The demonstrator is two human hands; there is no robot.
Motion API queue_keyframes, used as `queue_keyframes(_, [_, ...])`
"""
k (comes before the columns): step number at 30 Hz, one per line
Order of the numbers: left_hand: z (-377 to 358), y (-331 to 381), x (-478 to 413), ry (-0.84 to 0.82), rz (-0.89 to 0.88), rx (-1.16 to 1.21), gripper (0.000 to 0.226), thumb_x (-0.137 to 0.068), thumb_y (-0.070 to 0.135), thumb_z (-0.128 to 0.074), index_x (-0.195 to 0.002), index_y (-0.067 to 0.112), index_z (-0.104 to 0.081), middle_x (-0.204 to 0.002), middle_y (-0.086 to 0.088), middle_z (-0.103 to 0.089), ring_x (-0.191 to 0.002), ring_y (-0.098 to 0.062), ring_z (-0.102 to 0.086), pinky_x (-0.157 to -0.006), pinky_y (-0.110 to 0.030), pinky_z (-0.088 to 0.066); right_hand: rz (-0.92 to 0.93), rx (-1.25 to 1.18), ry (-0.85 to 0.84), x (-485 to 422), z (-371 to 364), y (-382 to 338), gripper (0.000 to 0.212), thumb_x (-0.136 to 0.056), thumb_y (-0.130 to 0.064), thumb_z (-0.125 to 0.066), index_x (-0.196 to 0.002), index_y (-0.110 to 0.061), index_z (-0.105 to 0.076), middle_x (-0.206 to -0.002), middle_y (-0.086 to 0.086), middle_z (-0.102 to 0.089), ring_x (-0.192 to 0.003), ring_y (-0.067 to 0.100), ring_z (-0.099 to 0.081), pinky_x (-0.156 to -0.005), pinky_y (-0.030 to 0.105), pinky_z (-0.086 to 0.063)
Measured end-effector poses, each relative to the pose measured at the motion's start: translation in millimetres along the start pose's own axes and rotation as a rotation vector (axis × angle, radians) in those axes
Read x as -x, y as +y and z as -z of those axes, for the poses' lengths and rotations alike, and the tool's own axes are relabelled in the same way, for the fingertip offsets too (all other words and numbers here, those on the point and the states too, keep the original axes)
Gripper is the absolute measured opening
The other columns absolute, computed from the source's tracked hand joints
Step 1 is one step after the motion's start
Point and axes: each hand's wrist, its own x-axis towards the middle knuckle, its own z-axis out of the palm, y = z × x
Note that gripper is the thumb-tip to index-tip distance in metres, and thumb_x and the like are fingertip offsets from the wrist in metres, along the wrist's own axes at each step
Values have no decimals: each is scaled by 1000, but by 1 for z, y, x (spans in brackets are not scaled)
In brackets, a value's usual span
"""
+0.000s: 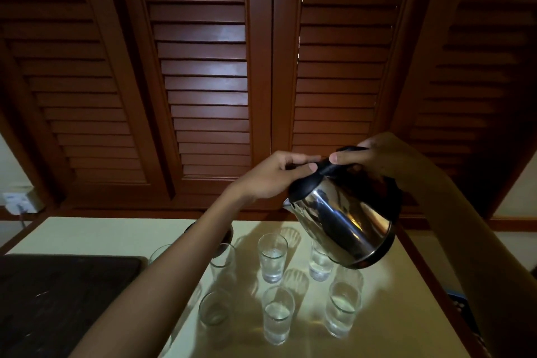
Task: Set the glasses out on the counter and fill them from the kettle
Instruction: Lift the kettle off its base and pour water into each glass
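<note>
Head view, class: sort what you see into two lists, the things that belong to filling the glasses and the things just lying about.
In the job: kettle, glasses, counter, left hand and right hand, both holding the kettle.

Lying about: dark tray, wall socket, louvred shutters.

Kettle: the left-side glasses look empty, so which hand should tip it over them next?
Right, probably. The right hand grips the kettle by its handle; the left hand only holds the lid, its forearm lying over the empty glasses.
</note>
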Motion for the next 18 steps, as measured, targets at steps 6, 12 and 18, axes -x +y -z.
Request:
queue_keyframes(6, [28, 13, 7, 74, 33, -24, 38, -105, 20, -54, -141, 8, -60, -130, -9, -71, -119, -20, -69, -106, -35, -53, 78, -103, -134, -30, -5, -21, 35, -77, -35, -85, -73, -6, -66, -41, -6, -53, -31, 6, -42, -35, 18, -32])
queue_keyframes(12, [51, 5, 24, 223, 103, -45, 31, -103, 20, -60, -130, 9, -69, -118, -14, -76, -106, -21, -72, -104, -47, -52, 149, -171, -335, -77, -33, -30, 57, -69, -34, -88, -97, 12, -70, -54, 3, -47, -39, 9, -33, -37, 20, -23])
queue_keyframes(18, [69, -11, 40, 370, 214, -221, 32, -90, 49, -66, -114, 31, -78, -100, 6, -81, -96, -15, -76, -98, -51, -56, 214, -134, -478, -118, -69, -41, 46, -65, -37, -88, -82, 1, -68, -49, 1, -46, -37, 8, -36, -38, 18, -26])
